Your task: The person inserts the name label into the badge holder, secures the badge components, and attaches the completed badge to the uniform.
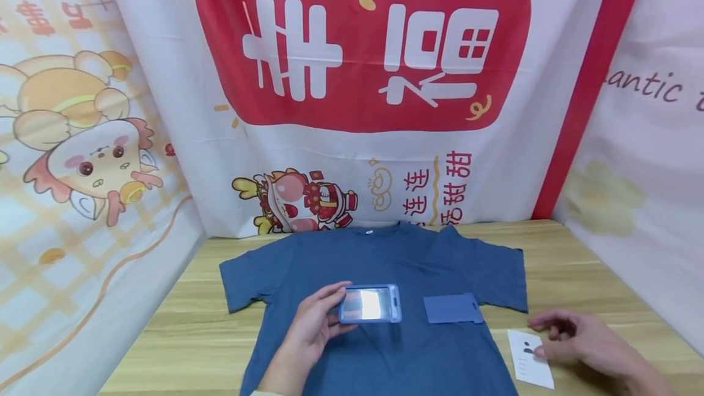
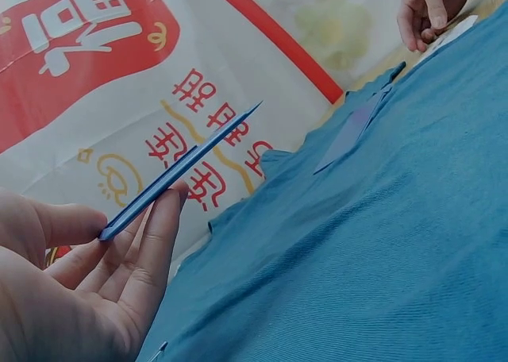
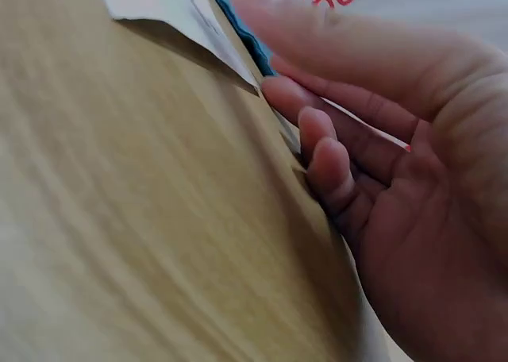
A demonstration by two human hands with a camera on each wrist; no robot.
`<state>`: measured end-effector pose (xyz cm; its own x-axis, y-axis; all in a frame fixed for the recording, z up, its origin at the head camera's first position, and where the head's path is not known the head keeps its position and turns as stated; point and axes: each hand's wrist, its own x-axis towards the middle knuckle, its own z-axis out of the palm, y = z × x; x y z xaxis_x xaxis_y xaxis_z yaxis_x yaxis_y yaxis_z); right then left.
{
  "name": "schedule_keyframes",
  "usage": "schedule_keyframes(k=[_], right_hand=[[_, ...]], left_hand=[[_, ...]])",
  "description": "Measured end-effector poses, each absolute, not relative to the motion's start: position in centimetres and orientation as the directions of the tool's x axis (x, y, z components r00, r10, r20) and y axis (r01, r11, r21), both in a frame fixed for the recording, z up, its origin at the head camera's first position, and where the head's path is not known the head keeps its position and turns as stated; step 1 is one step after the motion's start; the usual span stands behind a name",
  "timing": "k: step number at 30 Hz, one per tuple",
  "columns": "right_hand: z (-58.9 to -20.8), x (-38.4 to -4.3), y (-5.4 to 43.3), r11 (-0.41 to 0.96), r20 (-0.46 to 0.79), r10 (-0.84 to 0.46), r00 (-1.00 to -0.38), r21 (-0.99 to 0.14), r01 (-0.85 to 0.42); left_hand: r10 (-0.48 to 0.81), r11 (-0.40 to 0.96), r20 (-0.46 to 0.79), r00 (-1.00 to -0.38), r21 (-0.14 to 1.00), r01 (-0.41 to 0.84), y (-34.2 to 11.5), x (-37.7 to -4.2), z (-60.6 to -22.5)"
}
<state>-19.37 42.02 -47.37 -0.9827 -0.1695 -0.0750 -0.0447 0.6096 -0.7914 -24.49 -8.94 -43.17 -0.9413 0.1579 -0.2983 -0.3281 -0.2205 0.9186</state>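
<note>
My left hand grips a blue card holder with a shiny clear window by its left end, thumb on one side and fingers on the other. It is held above the blue T-shirt; in the left wrist view the card holder shows edge-on. Over a white card with a dark person icon is my right hand, fingers loosely bent. In the right wrist view a gap separates thumb and fingers, and the card lies just beyond the fingertips. Whether the thumb touches it is unclear.
A flat blue panel with a slot at one end lies on the right side of the spread T-shirt. Beneath is a wooden table. Printed cloth hangs at the back and both sides.
</note>
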Motion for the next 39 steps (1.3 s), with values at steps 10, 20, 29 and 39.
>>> schedule_keyframes(k=[10,20,29,39], right_hand=[[-47.3,-19.6,40.8,0.660,-0.059,-0.207,-0.977,-0.746,-0.095],[-46.8,-19.7,40.6,0.719,-0.136,-0.132,-0.982,-0.695,-0.001],[-47.2,-19.8,40.4,0.718,-0.055,-0.148,-0.987,-0.693,-0.069],[-46.7,-19.9,39.8,0.751,-0.090,-0.103,-0.991,-0.660,-0.018]], left_hand=[[0.169,-0.237,-0.299,-0.939,0.912,-0.333,-9.3,-24.5,-43.2],[0.179,-0.246,-0.274,-0.945,0.918,-0.312,-8.8,-24.1,-43.1],[0.181,-0.241,-0.275,-0.944,0.919,-0.313,-9.0,-24.2,-42.5],[0.176,-0.248,-0.264,-0.948,0.920,-0.303,-9.1,-24.5,-42.3]])
